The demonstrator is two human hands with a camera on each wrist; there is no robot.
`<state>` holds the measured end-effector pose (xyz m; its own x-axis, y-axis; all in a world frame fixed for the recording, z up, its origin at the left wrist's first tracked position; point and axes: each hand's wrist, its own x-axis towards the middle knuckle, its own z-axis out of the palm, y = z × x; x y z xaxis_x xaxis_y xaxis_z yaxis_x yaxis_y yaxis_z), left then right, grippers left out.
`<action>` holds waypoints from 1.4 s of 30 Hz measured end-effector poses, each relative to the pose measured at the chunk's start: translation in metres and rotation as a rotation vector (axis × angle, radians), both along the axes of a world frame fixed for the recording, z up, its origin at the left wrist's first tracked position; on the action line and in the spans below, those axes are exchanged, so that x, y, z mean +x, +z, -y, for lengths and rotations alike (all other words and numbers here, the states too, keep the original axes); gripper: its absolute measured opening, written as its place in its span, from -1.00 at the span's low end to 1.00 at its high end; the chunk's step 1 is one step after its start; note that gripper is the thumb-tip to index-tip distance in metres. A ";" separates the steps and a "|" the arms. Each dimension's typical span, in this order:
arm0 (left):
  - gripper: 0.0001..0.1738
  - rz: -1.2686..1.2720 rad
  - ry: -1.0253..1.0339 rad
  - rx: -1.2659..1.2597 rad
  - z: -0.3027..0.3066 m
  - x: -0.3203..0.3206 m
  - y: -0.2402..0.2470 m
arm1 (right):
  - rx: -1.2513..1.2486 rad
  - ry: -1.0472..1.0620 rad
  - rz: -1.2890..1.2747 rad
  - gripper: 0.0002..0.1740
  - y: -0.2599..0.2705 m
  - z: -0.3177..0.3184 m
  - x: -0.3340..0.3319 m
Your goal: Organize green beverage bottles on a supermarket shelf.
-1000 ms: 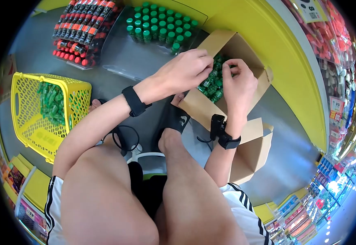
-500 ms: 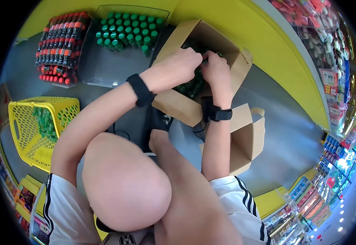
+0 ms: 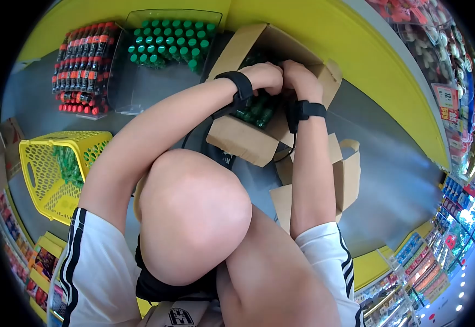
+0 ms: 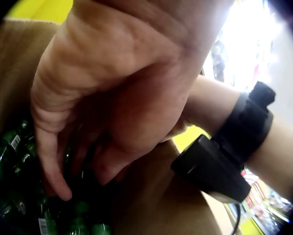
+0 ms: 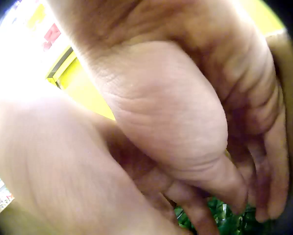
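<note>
Both hands are inside the open brown cardboard box (image 3: pixel 240 140), which stands on the grey floor against the yellow shelf base (image 3: pixel 325 32). The box holds small green-capped bottles (image 3: pixel 255 111) lying loose.

Left hand (image 3: pixel 265 76): in the left wrist view, the fingers (image 4: pixel 51 166) point down and are slightly spread, with the tips touching the bottles. We cannot tell if it grips 1.

Right hand (image 3: pixel 302 79): it is just beside the left hand, the 2 touching over the box. In the right wrist view, the fingers (image 5: pixel 271 161) are pressed together and curved down, with the tips at the bottles. We cannot tell if anything is held.

Each wrist carries a black strap-on camera (image 3: pixel 241 84).

Around:
- A clear plastic tray (image 3: pixel 139 87) of upright green-capped bottles sits just left of the box.
- Further left are rows of red-capped dark bottles (image 3: pixel 79 60).
- A yellow perforated plastic basket (image 3: pixel 41 163) with green packets inside stands well apart, on the person's left.
- A 2nd brown cardboard box (image 3: pixel 349 174) lies open near the right forearm.
</note>
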<state>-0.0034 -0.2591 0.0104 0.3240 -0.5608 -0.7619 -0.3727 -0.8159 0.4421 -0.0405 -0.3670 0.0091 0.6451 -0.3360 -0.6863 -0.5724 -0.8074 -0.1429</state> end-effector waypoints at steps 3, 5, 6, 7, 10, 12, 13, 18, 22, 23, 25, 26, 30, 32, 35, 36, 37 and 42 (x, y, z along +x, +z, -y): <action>-0.60 -0.018 0.019 0.000 -0.004 -0.002 -0.006 | -0.068 0.023 -0.008 -0.67 -0.006 0.001 0.004; -0.62 -0.001 0.049 -0.066 -0.007 -0.004 -0.011 | -0.133 0.140 -0.073 -0.59 -0.008 0.002 0.009; -0.62 -0.001 0.049 -0.066 -0.006 -0.006 -0.018 | -0.133 0.139 -0.073 -0.59 -0.011 0.002 0.009; -0.63 0.011 0.098 -0.076 -0.004 -0.008 -0.025 | -0.148 0.141 -0.023 -0.60 -0.014 0.002 0.007; -0.62 0.010 0.205 -0.131 -0.004 -0.011 -0.037 | -0.155 0.140 -0.009 -0.59 -0.017 0.006 0.012; -0.60 -0.004 0.263 -0.175 -0.006 -0.014 -0.044 | -0.148 0.138 -0.048 -0.59 -0.024 0.008 0.014; -0.58 0.094 0.219 -0.219 -0.006 -0.015 -0.047 | -0.166 0.111 -0.023 -0.60 -0.029 0.008 0.013; -0.55 0.146 0.173 -0.228 -0.002 -0.011 -0.054 | -0.081 -0.019 -0.052 -0.61 -0.036 0.013 0.019; -0.43 0.074 0.183 -0.189 0.002 -0.011 -0.054 | -0.112 0.001 -0.103 -0.65 -0.033 0.011 0.022; -0.42 0.074 0.186 -0.213 0.002 -0.012 -0.057 | -0.099 0.017 -0.112 -0.66 -0.028 0.009 0.022; -0.41 0.062 0.157 -0.193 0.005 -0.009 -0.061 | -0.110 0.052 -0.086 -0.67 -0.015 0.006 0.019; -0.40 0.052 0.130 -0.173 0.006 -0.007 -0.066 | -0.121 0.089 -0.059 -0.67 -0.013 0.005 0.018; -0.34 0.157 0.055 -0.197 0.009 -0.006 -0.076 | -0.144 0.055 -0.063 -0.68 -0.022 0.006 0.018; -0.27 0.018 0.113 -0.108 0.010 -0.001 -0.070 | -0.146 0.087 -0.034 -0.69 -0.022 0.008 0.016; -0.24 0.042 0.112 -0.090 0.006 0.002 -0.058 | -0.135 0.091 -0.062 -0.69 -0.021 0.008 0.019; -0.24 0.041 0.112 -0.090 0.005 0.003 -0.056 | -0.135 0.091 -0.064 -0.69 -0.020 0.008 0.019; -0.25 0.047 0.110 -0.107 0.003 0.003 -0.054 | -0.136 0.076 -0.107 -0.69 -0.018 0.007 0.022; -0.33 0.084 0.130 -0.204 -0.007 0.002 -0.046 | -0.209 0.078 -0.047 -0.74 -0.022 0.004 0.019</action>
<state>-0.0011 -0.2519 -0.0357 0.4608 -0.6496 -0.6048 -0.3124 -0.7565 0.5746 -0.0216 -0.3712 -0.0131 0.6438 -0.4245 -0.6367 -0.5092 -0.8587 0.0576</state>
